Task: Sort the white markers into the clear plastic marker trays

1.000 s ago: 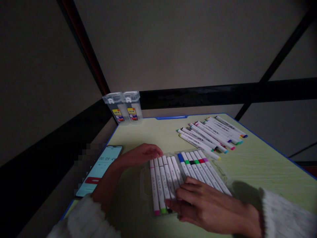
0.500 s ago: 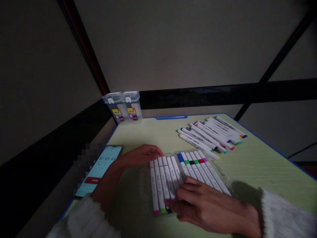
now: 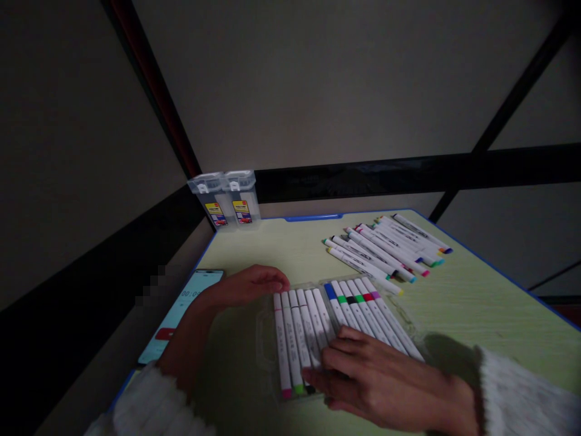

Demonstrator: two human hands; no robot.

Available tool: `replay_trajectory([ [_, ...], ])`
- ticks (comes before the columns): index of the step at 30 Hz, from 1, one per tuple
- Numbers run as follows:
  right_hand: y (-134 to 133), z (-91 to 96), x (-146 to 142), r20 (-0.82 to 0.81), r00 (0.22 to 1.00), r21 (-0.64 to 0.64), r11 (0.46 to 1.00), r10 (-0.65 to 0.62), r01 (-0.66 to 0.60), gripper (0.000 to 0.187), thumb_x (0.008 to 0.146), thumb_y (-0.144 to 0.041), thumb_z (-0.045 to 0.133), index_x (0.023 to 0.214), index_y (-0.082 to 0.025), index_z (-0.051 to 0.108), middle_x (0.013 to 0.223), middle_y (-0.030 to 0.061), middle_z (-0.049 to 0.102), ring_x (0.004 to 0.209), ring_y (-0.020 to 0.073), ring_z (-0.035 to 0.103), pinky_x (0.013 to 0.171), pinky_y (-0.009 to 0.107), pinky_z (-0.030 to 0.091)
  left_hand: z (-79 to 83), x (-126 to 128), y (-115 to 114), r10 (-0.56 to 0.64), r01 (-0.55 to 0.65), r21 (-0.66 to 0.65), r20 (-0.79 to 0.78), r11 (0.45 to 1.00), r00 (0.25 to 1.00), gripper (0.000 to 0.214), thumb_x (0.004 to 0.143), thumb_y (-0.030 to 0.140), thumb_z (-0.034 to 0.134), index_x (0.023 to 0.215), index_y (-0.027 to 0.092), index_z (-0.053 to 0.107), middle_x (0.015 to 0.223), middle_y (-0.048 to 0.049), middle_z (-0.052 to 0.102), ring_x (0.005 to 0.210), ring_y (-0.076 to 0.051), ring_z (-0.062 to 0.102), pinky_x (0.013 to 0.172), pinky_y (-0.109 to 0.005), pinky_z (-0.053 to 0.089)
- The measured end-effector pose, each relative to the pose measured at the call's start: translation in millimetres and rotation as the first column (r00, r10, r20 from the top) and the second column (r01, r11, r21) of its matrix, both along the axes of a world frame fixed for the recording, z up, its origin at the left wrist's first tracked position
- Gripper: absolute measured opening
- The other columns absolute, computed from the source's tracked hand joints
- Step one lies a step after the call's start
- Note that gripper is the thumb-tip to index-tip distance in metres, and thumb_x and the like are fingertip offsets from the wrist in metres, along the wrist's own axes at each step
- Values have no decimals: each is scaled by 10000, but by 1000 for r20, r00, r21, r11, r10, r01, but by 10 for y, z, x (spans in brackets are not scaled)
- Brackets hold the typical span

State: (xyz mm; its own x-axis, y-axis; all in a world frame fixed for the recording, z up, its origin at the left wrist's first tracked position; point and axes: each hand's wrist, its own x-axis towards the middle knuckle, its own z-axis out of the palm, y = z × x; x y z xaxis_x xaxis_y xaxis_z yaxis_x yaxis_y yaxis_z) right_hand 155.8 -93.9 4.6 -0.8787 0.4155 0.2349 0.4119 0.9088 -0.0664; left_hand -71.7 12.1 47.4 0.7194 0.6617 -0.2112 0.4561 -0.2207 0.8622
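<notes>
A clear plastic marker case [image 3: 265, 345] lies opened flat, with rows of white markers [image 3: 290, 351] in its two halves. My left hand [image 3: 254, 283] is at the far left corner of the case, fingers loosely bent and holding nothing I can see. My right hand [image 3: 372, 375] rests over the middle of the case, fingers curled down on a white marker [image 3: 320, 321] in the left half. Its thumb is near the black marker end, and the fingers hide the lower ends of several markers. Coloured bands mark the caps in the right half.
Loose white markers [image 3: 376, 245] lie in a slanted row at the back right of the table [image 3: 490, 315]. Two clear lidded boxes [image 3: 238, 200] stand at the back left corner. A phone [image 3: 181, 309] showing a timer lies by the left edge, partly behind my left forearm.
My left hand has shifted slightly left, off the caps of the left-half markers. My right hand stays in nearly the same place.
</notes>
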Motion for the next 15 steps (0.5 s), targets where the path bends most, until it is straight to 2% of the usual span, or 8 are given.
replay_trajectory([
  [7, -2, 12, -7, -1, 1000, -12, 1000, -1, 1, 293, 863, -334, 475, 1121, -198, 506, 793, 2, 549, 740, 166, 487, 693, 300, 334, 59, -40, -29, 19, -19, 5, -57, 1000, 998, 273, 794, 363, 482, 901, 132, 579, 914, -44, 613, 870, -146, 534, 790, -261, 405],
  [15, -8, 10, 0, 9, 1000, -15, 1000, -3, 3, 283, 872, -329, 458, 1119, -197, 501, 806, 0, 543, 752, 167, 482, 701, 299, 333, 98, -48, -76, -25, 30, 45, -107, 999, 994, 290, 810, 380, 459, 933, 145, 577, 938, -30, 606, 890, -148, 527, 799, -251, 397],
])
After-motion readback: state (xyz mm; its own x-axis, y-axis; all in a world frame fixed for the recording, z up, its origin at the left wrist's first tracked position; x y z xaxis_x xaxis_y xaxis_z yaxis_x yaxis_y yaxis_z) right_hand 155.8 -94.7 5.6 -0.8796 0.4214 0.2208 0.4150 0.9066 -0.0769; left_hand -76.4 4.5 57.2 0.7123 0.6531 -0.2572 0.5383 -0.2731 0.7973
